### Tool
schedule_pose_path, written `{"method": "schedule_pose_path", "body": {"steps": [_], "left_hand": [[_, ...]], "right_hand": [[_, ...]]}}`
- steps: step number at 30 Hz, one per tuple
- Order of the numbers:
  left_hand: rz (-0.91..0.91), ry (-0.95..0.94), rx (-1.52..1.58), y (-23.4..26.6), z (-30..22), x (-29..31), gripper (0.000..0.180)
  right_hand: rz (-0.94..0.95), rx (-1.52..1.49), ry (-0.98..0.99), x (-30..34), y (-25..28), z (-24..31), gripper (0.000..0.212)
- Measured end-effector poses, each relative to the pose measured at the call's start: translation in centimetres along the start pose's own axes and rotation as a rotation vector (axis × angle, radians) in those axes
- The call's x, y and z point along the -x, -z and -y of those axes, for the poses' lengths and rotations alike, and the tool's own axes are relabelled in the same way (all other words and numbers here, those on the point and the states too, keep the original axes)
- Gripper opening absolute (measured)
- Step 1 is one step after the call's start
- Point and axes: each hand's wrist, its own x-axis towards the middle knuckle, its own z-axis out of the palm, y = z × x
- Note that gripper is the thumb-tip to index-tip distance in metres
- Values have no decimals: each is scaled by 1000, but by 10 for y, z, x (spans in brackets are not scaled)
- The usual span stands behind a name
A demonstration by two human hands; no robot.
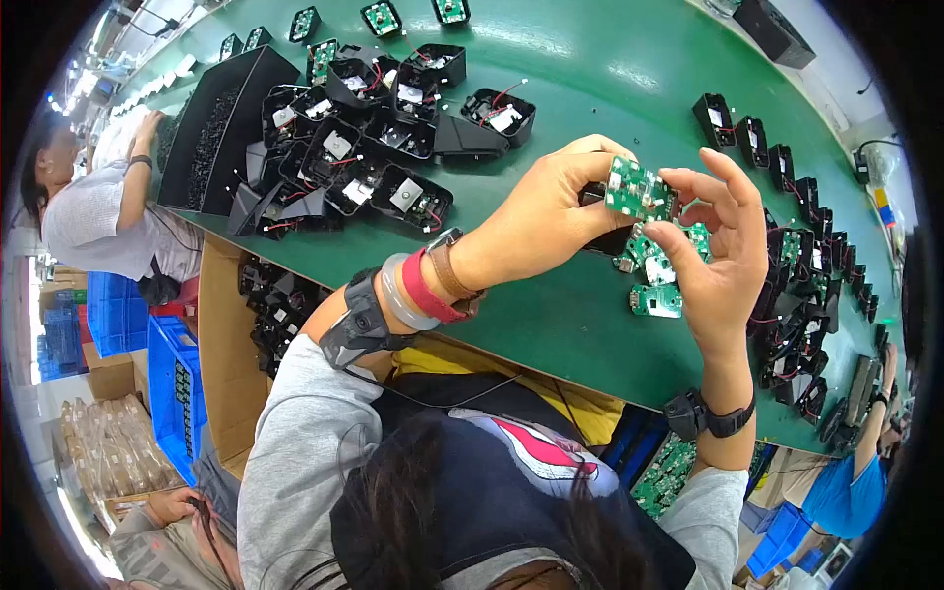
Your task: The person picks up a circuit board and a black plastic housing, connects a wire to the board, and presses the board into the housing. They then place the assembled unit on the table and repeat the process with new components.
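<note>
A small green circuit board [637,189] is held up in front of me between both hands. My left hand [556,211] is closed round a black plastic housing, mostly hidden by the fingers, at the board's left edge. My right hand [723,231] pinches the board's right side with thumb and forefinger, its other fingers raised and curled. Beneath the hands, more green circuit boards [656,301] lie on the green table [551,334], partly covered by the right thumb.
Black housings with red wires [403,192] are heaped at the left by a black bin [224,128]. More housings [806,295] crowd the right side. A cardboard box [224,364] stands below the table's left edge. Co-workers sit at left [108,206] and right [851,497].
</note>
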Motion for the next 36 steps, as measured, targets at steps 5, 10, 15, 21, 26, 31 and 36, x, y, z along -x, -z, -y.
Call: {"method": "schedule_pose_path", "body": {"steps": [5, 10, 15, 21, 26, 31, 36], "left_hand": [[233, 189, 234, 6, 2, -1, 18], [362, 651, 682, 2, -14, 4, 35], [254, 616, 947, 7, -11, 2, 40], [277, 508, 470, -1, -20, 3, 71], [190, 332, 98, -16, -14, 9, 67], [17, 306, 48, -23, -17, 12, 64], [35, 269, 25, -26, -8, 16, 64]], "right_hand": [[121, -47, 138, -1, 12, -9, 62], [465, -33, 189, -16, 31, -11, 47], [486, -65, 71, -10, 19, -14, 41], [34, -453, -263, 15, -6, -3, 31], [-78, -527, -299, 16, -15, -10, 24], [-59, -565, -427, 22, -8, -13, 20], [-8, -40, -142, 25, -10, -11, 11]]}}
